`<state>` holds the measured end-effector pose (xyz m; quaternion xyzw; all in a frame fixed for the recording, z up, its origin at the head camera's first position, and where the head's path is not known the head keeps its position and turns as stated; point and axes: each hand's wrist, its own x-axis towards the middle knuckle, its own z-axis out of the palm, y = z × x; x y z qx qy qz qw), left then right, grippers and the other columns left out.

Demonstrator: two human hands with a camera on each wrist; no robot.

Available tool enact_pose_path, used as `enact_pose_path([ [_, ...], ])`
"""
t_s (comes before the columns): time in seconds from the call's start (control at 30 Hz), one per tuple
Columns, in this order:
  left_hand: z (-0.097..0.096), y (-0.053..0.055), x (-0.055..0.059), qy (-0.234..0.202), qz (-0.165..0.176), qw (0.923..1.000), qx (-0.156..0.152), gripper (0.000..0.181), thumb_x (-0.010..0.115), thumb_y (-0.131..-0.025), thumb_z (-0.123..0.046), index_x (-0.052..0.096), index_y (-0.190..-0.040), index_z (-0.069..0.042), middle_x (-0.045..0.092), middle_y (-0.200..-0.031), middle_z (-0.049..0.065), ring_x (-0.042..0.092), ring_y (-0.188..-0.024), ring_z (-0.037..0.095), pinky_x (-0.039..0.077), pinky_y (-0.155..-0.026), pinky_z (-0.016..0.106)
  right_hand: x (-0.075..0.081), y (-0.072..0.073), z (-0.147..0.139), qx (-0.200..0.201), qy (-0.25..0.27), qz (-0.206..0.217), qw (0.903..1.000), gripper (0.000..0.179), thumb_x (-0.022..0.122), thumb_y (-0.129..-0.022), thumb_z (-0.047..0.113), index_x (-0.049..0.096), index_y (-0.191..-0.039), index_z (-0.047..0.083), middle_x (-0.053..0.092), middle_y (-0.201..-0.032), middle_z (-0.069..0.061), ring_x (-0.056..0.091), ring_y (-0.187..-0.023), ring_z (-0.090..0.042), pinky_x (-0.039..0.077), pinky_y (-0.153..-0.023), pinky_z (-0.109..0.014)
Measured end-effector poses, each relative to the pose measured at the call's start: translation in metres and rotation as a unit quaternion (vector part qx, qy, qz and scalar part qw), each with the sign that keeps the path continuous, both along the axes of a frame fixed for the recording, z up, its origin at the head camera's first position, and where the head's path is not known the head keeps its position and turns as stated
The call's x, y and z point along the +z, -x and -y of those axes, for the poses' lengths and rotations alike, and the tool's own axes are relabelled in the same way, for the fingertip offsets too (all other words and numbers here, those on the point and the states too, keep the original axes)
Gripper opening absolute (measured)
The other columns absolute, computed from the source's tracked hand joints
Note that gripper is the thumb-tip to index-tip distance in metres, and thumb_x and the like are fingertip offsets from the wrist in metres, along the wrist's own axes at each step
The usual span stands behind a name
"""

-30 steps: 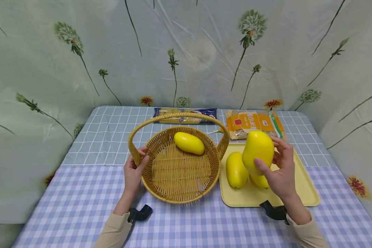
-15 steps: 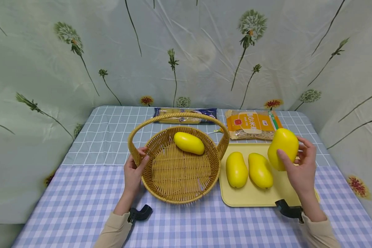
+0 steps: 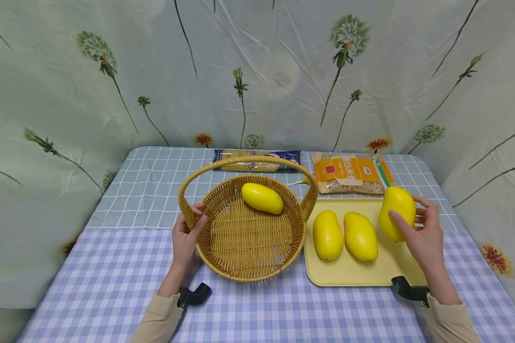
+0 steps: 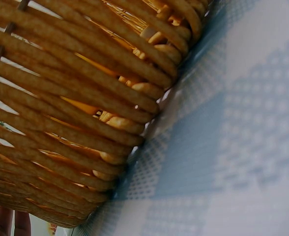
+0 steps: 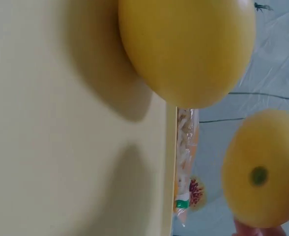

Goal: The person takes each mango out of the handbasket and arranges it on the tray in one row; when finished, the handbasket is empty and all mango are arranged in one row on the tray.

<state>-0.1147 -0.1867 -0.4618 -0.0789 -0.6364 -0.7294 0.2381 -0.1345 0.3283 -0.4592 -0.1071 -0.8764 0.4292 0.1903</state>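
Note:
My left hand (image 3: 188,238) grips the round wicker basket (image 3: 251,277) at its left side, by the foot of the handle, thumb over the rim. In the left wrist view the basket's woven wall (image 4: 85,88) fills much of the picture. One yellow mango (image 3: 262,198) lies inside, against the far wall. Above the right part of the pale yellow tray (image 3: 339,277), my right hand (image 3: 425,233) holds a mango (image 3: 396,212) between thumb and fingers. The right wrist view shows this mango (image 5: 262,169) raised off the tray. Two more mangoes (image 3: 327,236) lie side by side on the tray.
Behind the basket lies a blue-ended pack of noodles (image 3: 253,161). An orange food packet (image 3: 352,172) sits at the tray's far edge. The table has a checked cloth (image 3: 274,314), with a floral curtain (image 3: 283,71) behind it.
My right hand has carried its mango rightward, from over the tray's middle to its right part, and lately a little lower. The left hand and basket stay in place.

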Motion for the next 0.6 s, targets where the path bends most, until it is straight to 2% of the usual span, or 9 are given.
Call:
enact_pose_path([
  [0.13, 0.0, 0.0, 0.0, -0.001, 0.001, 1.0, -0.001, 0.013, 0.058, -0.089, 0.01, 0.048, -0.097, 0.014, 0.056, -0.117, 0.024, 0.05, -0.117, 0.023, 0.038, -0.096, 0.026, -0.002, 0.001, -0.004, 0.013, -0.009, 0.041, 0.9991, 0.067, 0.068, -0.086, 0.04, 0.034, -0.142, 0.028, 0.045, -0.109, -0.009, 0.041, -0.082, -0.021, 0.039, -0.056, -0.021],
  [0.23, 0.0, 0.0, -0.001, -0.001, 0.0, 1.0, -0.001, 0.013, 0.058, -0.089, 0.01, 0.048, -0.097, 0.014, 0.057, -0.117, 0.023, 0.05, -0.117, 0.022, 0.039, -0.096, 0.026, -0.004, 0.002, -0.006, 0.027, -0.019, 0.069, 0.9971, 0.072, 0.066, -0.086, 0.046, 0.031, -0.145, 0.022, 0.045, -0.118, -0.017, 0.041, -0.088, -0.025, 0.04, -0.06, -0.026],
  [0.33, 0.0, 0.0, -0.001, -0.002, 0.0, 1.0, -0.001, 0.013, 0.058, -0.089, 0.01, 0.049, -0.097, 0.013, 0.057, -0.117, 0.022, 0.051, -0.117, 0.022, 0.039, -0.095, 0.026, 0.01, -0.004, 0.006, 0.039, -0.031, 0.096, 0.9941, 0.074, 0.063, -0.088, 0.045, 0.029, -0.146, 0.013, 0.042, -0.124, -0.022, 0.04, -0.095, -0.03, 0.039, -0.066, -0.033],
  [0.47, 0.0, 0.0, -0.001, -0.003, 0.001, 1.0, -0.001, 0.014, 0.058, -0.089, 0.01, 0.047, -0.097, 0.015, 0.056, -0.118, 0.024, 0.05, -0.118, 0.022, 0.038, -0.096, 0.026, 0.035, -0.014, 0.025, 0.055, -0.03, 0.117, 0.9912, 0.069, 0.062, -0.091, 0.035, 0.031, -0.143, 0.001, 0.039, -0.121, -0.027, 0.039, -0.096, -0.035, 0.036, -0.068, -0.038],
  [0.6, 0.0, 0.0, -0.001, 0.0, 0.001, 1.0, 0.001, 0.015, 0.057, -0.089, 0.01, 0.046, -0.098, 0.016, 0.056, -0.118, 0.025, 0.05, -0.118, 0.022, 0.038, -0.096, 0.026, 0.033, -0.013, 0.023, 0.069, -0.04, 0.136, 0.9875, 0.071, 0.061, -0.092, 0.038, 0.031, -0.142, -0.002, 0.04, -0.119, -0.028, 0.04, -0.095, -0.036, 0.036, -0.067, -0.037],
])
